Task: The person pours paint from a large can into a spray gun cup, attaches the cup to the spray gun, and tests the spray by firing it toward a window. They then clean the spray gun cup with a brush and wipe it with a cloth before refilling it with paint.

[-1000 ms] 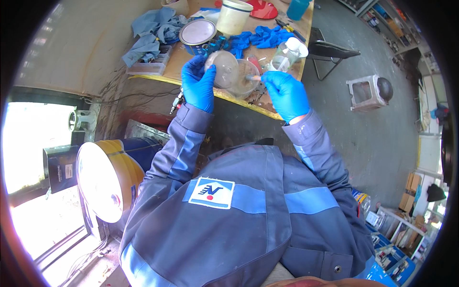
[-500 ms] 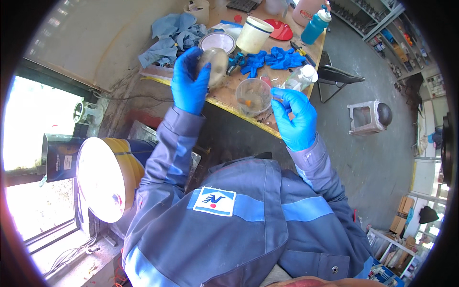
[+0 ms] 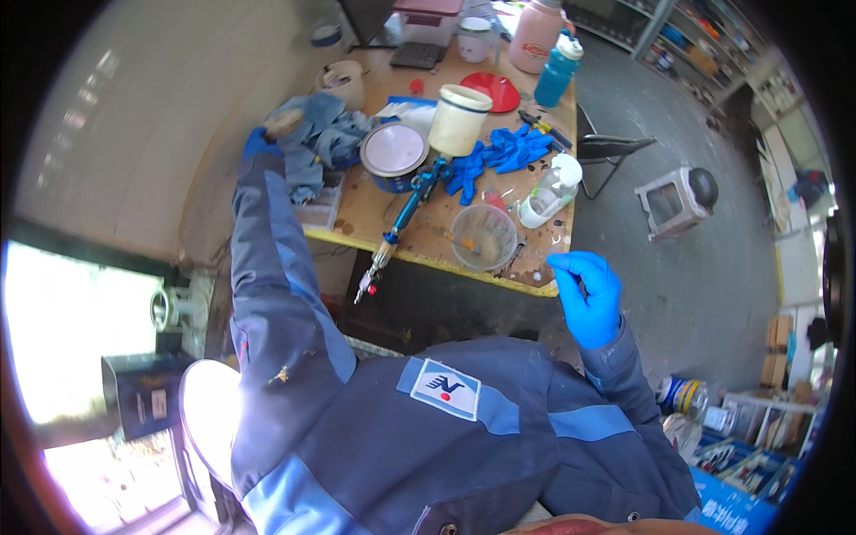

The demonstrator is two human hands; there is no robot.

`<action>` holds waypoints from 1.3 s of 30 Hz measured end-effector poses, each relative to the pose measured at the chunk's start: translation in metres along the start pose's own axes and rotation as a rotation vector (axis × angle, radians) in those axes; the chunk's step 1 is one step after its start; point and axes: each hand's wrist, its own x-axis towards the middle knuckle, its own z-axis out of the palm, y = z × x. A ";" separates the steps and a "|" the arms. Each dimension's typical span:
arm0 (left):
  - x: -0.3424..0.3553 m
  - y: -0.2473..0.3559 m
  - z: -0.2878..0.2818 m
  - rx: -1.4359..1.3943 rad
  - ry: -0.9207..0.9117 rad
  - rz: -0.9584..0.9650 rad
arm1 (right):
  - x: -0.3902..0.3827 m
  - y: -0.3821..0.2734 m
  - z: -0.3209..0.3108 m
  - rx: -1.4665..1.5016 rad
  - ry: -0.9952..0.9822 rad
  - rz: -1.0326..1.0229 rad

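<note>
My left hand (image 3: 260, 146), in a blue glove, reaches far out to the left beside crumpled blue cloths (image 3: 318, 134). A round pale disc, like a plastic tub lid (image 3: 283, 123), is in its grasp; the hand's fingers are partly hidden. My right hand (image 3: 588, 299), also gloved, hovers off the table's front right corner. Its thumb and fingers meet in a pinch, and nothing shows between them. Just left of it stands a clear plastic tub (image 3: 484, 237) with an orange bit and murky residue inside. A blue spray gun (image 3: 410, 209) with a cream cup (image 3: 460, 120) points toward me.
A lidded paint can (image 3: 393, 152), loose blue gloves (image 3: 508, 152) and a clear squeeze bottle (image 3: 549, 192) stand or lie on the wooden table (image 3: 366, 214). Farther back are a teal bottle (image 3: 558, 71) and a pink jug (image 3: 535, 36). A stool (image 3: 675, 202) is at the right.
My left hand has carried the round disc left and away to the cloths, uncovering the spray gun. My right hand has drawn back from the clear tub. The head view has shifted.
</note>
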 end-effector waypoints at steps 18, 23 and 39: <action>-0.012 0.303 -0.253 -1.394 0.174 0.011 | -0.051 0.003 -0.025 0.105 0.006 0.025; -0.150 0.437 -0.318 -1.358 -0.407 0.132 | -0.092 0.022 -0.085 0.489 0.098 0.307; -0.351 0.632 -0.233 -1.384 -1.243 -0.029 | -0.242 0.106 -0.287 1.092 -0.125 0.649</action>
